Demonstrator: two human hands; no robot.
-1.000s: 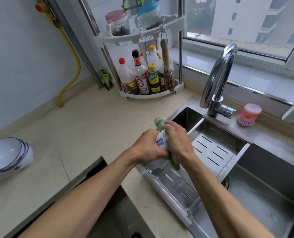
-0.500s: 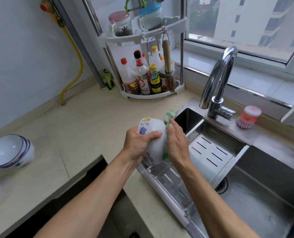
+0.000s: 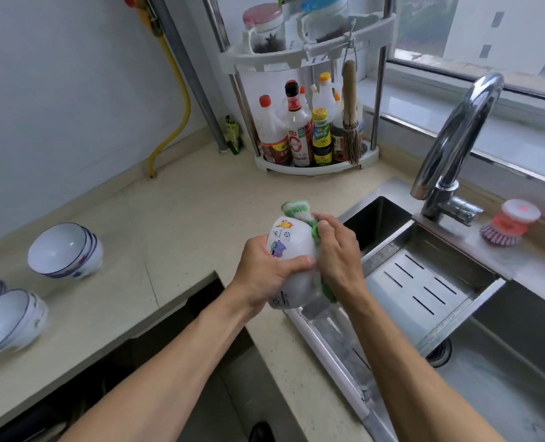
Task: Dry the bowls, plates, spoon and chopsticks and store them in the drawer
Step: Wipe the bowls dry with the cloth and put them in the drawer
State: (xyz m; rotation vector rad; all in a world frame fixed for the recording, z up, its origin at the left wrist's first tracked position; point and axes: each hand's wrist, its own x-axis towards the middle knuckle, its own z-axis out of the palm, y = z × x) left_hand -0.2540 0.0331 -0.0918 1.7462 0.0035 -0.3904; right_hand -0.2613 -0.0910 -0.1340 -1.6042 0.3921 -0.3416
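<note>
While left hand (image 3: 266, 275) grips white bowl (image 3: 292, 247) | right hand (image 3: 339, 250) presses green cloth (image 3: 296, 210) onto it | over sink (image 3: 456, 282) edge

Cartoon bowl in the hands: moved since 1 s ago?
Yes. The cartoon bowl has turned its printed side into view and shifted left of the faucet, away from the sink, toward the counter.

head cam | looks forward-down, close over counter (image 3: 169, 224) and sink (image 3: 504, 362)

Bowls (image 3: 65, 250) sit at frame left on the counter (image 3: 169, 224); rack (image 3: 312, 90) upper centre; sink (image 3: 504, 362) right.
</note>
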